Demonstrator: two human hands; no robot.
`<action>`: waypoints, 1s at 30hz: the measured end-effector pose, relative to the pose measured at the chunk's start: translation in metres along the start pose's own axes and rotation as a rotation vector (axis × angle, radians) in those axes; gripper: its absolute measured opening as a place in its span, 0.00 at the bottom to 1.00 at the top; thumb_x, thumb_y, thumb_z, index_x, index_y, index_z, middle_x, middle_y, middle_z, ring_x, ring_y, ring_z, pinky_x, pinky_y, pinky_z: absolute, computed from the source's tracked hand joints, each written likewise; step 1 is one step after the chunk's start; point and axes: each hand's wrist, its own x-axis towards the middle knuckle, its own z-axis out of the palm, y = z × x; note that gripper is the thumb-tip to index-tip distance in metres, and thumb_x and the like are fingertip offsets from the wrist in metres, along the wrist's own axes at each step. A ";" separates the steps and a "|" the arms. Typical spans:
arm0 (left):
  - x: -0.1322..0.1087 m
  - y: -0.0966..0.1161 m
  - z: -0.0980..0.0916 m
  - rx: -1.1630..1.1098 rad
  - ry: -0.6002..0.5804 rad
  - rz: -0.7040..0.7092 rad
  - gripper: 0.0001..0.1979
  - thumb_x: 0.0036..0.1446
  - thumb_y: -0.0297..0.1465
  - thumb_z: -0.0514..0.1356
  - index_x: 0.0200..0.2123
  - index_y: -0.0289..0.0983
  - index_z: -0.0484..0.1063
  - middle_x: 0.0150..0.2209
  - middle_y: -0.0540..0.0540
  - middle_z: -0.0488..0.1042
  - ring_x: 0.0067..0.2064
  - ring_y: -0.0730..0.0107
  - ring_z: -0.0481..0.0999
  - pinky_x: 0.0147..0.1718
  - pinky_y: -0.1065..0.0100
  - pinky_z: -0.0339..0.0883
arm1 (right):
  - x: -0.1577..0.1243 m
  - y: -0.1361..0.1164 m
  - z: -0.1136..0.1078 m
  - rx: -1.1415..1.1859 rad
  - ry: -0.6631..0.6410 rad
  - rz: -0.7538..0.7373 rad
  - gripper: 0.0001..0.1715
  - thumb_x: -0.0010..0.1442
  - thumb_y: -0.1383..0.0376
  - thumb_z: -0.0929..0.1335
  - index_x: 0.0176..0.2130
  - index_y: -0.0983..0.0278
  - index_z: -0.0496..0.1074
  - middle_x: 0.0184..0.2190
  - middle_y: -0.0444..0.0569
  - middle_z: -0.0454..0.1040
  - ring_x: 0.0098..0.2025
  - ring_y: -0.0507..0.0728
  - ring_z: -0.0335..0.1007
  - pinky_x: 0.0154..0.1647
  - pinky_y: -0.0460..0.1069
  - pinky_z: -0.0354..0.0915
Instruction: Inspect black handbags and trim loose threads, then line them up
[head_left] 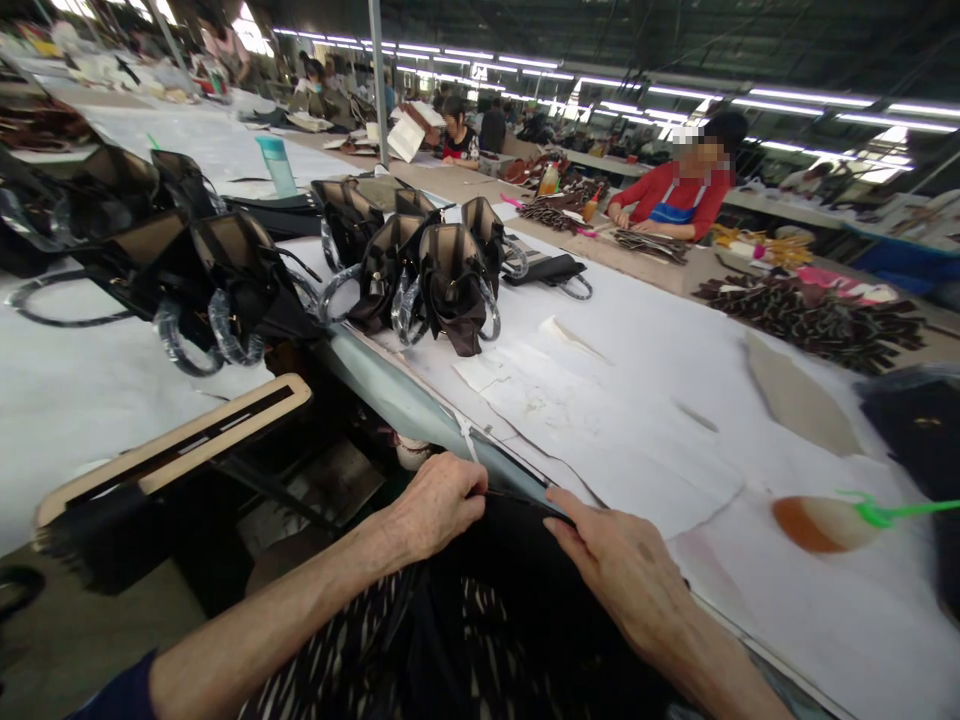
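Low in front of my body hangs a black bag, its dark lower part merging with my patterned clothing, so its full shape is hard to make out. My left hand is closed on the left end of its upper edge, fingers curled in. On the other end my right hand pinches the same edge between thumb and fingers. The edge runs nearly straight between both hands, beside the border of the white-covered table.
Several black bags with wrapped handles stand at the table's near-left edge. A glue bottle with a green nozzle lies at right. A wooden slotted frame stands left. A co-worker in red sits across, near brown strips.
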 end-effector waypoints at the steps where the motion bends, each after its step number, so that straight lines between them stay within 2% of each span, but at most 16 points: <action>1: 0.000 0.000 0.001 -0.004 -0.007 -0.005 0.05 0.45 0.26 0.53 0.22 0.37 0.68 0.21 0.52 0.69 0.26 0.74 0.66 0.26 0.74 0.55 | 0.000 0.000 0.000 0.004 0.002 -0.016 0.09 0.62 0.60 0.60 0.42 0.56 0.67 0.24 0.41 0.76 0.26 0.57 0.73 0.23 0.48 0.54; 5: 0.001 0.002 0.003 -0.008 0.000 -0.030 0.05 0.45 0.26 0.53 0.22 0.37 0.67 0.21 0.52 0.69 0.27 0.73 0.67 0.26 0.74 0.54 | 0.001 -0.006 -0.001 -0.066 -0.014 0.029 0.09 0.62 0.61 0.60 0.35 0.56 0.68 0.23 0.42 0.75 0.25 0.58 0.72 0.23 0.48 0.53; 8: 0.003 0.006 0.004 -0.018 -0.001 -0.039 0.05 0.44 0.26 0.53 0.21 0.37 0.67 0.20 0.52 0.69 0.26 0.73 0.67 0.27 0.74 0.55 | 0.003 -0.015 0.000 -0.149 0.032 0.067 0.07 0.61 0.65 0.62 0.32 0.58 0.68 0.25 0.43 0.74 0.28 0.59 0.71 0.26 0.50 0.54; 11: 0.004 0.009 0.005 -0.028 -0.009 -0.045 0.05 0.44 0.25 0.52 0.21 0.36 0.67 0.20 0.52 0.69 0.26 0.73 0.66 0.26 0.74 0.54 | 0.005 -0.025 0.003 -0.128 0.060 0.052 0.04 0.57 0.69 0.65 0.34 0.60 0.67 0.28 0.44 0.74 0.31 0.58 0.71 0.31 0.50 0.55; 14: 0.004 0.010 0.005 -0.021 -0.001 -0.049 0.06 0.44 0.25 0.52 0.21 0.36 0.68 0.21 0.52 0.69 0.27 0.73 0.67 0.26 0.74 0.54 | 0.007 -0.029 0.006 -0.091 0.054 0.061 0.05 0.57 0.69 0.65 0.36 0.61 0.67 0.29 0.44 0.75 0.31 0.58 0.71 0.30 0.49 0.54; 16: 0.004 0.010 0.004 -0.015 -0.006 -0.056 0.06 0.44 0.25 0.52 0.21 0.36 0.68 0.21 0.51 0.69 0.27 0.72 0.67 0.26 0.74 0.54 | 0.010 -0.027 0.007 -0.056 0.037 0.078 0.02 0.58 0.67 0.64 0.33 0.61 0.68 0.29 0.44 0.76 0.30 0.57 0.71 0.27 0.49 0.53; 20: 0.003 0.009 0.003 -0.014 -0.029 -0.058 0.06 0.44 0.26 0.53 0.21 0.36 0.69 0.21 0.51 0.70 0.27 0.72 0.67 0.26 0.73 0.54 | 0.012 -0.017 0.009 0.063 -0.001 0.087 0.09 0.60 0.63 0.62 0.30 0.60 0.69 0.26 0.44 0.76 0.29 0.56 0.71 0.27 0.48 0.53; 24: 0.005 0.006 0.005 -0.010 -0.038 -0.048 0.06 0.45 0.27 0.53 0.23 0.37 0.71 0.22 0.51 0.71 0.27 0.72 0.68 0.27 0.73 0.55 | 0.012 -0.009 0.012 0.166 0.022 0.051 0.12 0.61 0.62 0.61 0.30 0.60 0.70 0.26 0.43 0.75 0.30 0.54 0.71 0.29 0.46 0.55; 30: 0.006 0.003 0.008 0.003 -0.034 -0.029 0.06 0.46 0.27 0.54 0.24 0.37 0.71 0.23 0.51 0.72 0.28 0.72 0.69 0.29 0.73 0.57 | 0.011 -0.009 0.014 0.120 0.015 0.031 0.15 0.62 0.62 0.60 0.27 0.62 0.68 0.24 0.43 0.74 0.28 0.53 0.69 0.28 0.46 0.53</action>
